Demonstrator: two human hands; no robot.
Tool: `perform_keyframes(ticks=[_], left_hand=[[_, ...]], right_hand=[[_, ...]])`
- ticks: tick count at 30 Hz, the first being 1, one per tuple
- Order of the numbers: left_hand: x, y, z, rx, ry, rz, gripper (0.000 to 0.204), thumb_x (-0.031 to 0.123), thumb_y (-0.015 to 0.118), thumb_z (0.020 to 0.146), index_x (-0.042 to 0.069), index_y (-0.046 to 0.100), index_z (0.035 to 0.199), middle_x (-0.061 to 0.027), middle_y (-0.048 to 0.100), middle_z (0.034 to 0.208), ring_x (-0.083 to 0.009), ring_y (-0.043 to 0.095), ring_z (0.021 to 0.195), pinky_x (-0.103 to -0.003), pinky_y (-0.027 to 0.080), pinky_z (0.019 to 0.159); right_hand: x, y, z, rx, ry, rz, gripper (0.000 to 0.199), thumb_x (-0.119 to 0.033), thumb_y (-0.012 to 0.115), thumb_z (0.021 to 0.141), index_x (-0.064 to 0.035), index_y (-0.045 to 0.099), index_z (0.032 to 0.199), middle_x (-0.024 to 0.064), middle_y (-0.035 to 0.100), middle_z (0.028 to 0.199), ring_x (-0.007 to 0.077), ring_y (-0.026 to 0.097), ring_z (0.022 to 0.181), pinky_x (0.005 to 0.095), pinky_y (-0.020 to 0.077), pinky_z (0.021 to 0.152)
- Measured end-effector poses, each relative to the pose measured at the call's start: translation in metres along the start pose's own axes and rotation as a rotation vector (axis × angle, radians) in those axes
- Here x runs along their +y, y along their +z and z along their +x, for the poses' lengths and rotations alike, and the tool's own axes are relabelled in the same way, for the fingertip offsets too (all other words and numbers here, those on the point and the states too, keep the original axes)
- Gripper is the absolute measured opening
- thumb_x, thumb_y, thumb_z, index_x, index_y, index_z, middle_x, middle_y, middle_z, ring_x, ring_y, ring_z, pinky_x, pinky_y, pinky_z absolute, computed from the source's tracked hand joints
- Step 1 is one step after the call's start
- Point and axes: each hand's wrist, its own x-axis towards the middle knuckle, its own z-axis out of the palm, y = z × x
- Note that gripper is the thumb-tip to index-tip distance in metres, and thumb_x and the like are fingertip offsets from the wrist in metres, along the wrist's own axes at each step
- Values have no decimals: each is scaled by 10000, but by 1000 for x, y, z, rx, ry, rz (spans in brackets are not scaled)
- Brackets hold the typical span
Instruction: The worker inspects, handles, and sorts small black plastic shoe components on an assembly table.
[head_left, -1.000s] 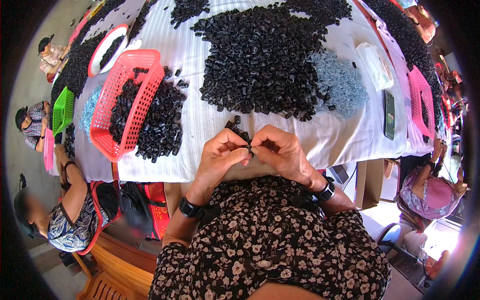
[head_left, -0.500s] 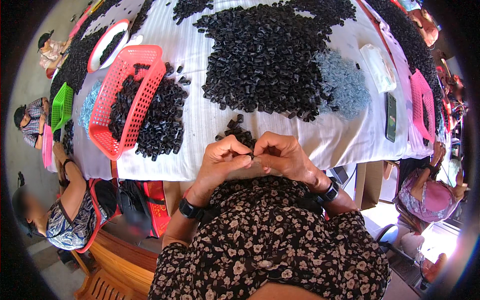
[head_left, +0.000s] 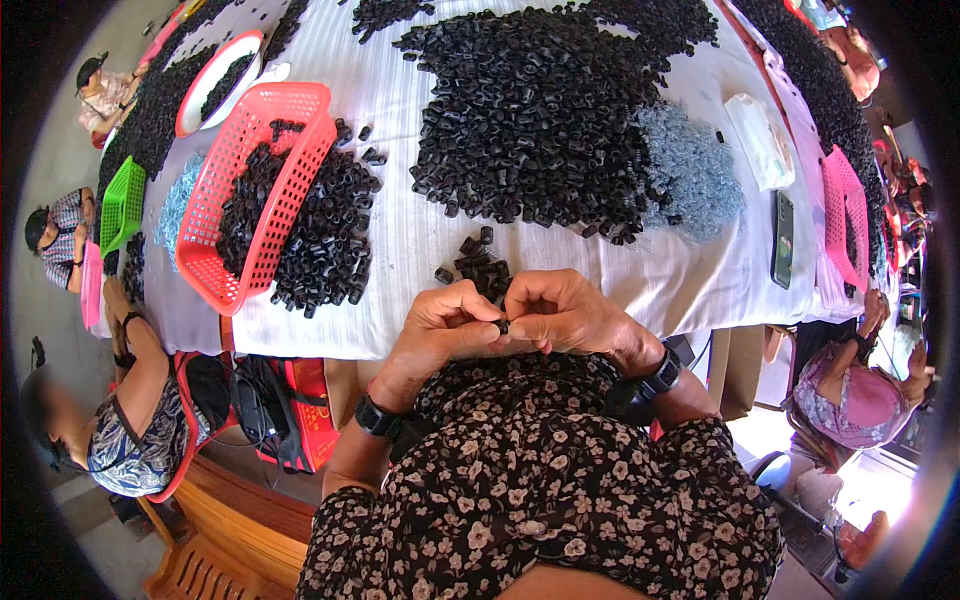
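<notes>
Between my two hands, at the table's near edge, is a small black plastic part [head_left: 502,326]. My left hand [head_left: 452,318] pinches it from one side with thumb and forefinger. From the other side my right hand [head_left: 556,312] pinches at the same part, its fingertips touching the left ones. Whether a second tiny piece sits in the right fingertips is hidden. Just beyond my hands lies a little cluster of loose black parts [head_left: 478,262]. Farther off spreads a large heap of black parts [head_left: 530,120], with a pile of small clear bluish pieces [head_left: 690,170] against its right side.
A red plastic basket [head_left: 318,150] holding black parts stands at the left, with more black parts [head_left: 325,235] beside it. At the right lie a phone [head_left: 783,240], a white packet [head_left: 758,140] and a pink basket [head_left: 846,215]. Other people sit along both sides.
The view has shifted slightly. My hands stay together at the same spot, the fingertips a little apart now, so the small black part shows more clearly.
</notes>
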Motion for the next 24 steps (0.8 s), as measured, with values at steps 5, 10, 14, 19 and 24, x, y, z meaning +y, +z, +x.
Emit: perform_keyframes(ticks=[5, 10, 14, 19, 24], left_hand=[[2, 1, 1, -1, -81, -54, 86, -47, 644, 793, -7, 608, 860, -60, 615, 850, -159, 652, 730, -263, 550, 678], [-2, 0, -1, -7, -41, 39, 86, -45, 644, 798, 0, 611, 864, -46, 608, 839, -144, 646, 747, -257, 536, 686], [-10, -2, -1, -5, 94, 140, 108, -45, 649, 798, 5, 615, 887, -52, 621, 849, -128, 636, 754, -250, 521, 695], [1, 4, -2, -13, 18, -55, 79, -15, 639, 830, 1, 603, 898, -47, 623, 849, -113, 633, 743, -227, 516, 663], [0, -2, -3, -78, -83, -131, 93, 21, 651, 819, 0, 573, 864, -92, 634, 816, -148, 632, 674, -261, 529, 603]], right_hand=[[-1, 5, -3, 88, -131, -189, 83, -64, 614, 855, -24, 545, 833, -25, 514, 652, 30, 453, 563, 190, 346, 479], [2, 1, -1, 63, -101, -219, 89, -49, 622, 844, -22, 539, 825, -30, 496, 645, 26, 446, 569, 191, 340, 487], [1, 3, -1, 55, -14, 11, 125, -73, 650, 846, -20, 539, 820, -28, 498, 662, 23, 459, 593, 181, 348, 502], [4, 6, -4, 73, -130, -3, 113, -72, 658, 849, -26, 555, 845, -20, 517, 725, 32, 479, 623, 188, 382, 530], [-1, 9, -3, -6, -245, -29, 79, -35, 641, 854, -24, 564, 864, -8, 526, 768, 65, 517, 674, 222, 434, 622]])
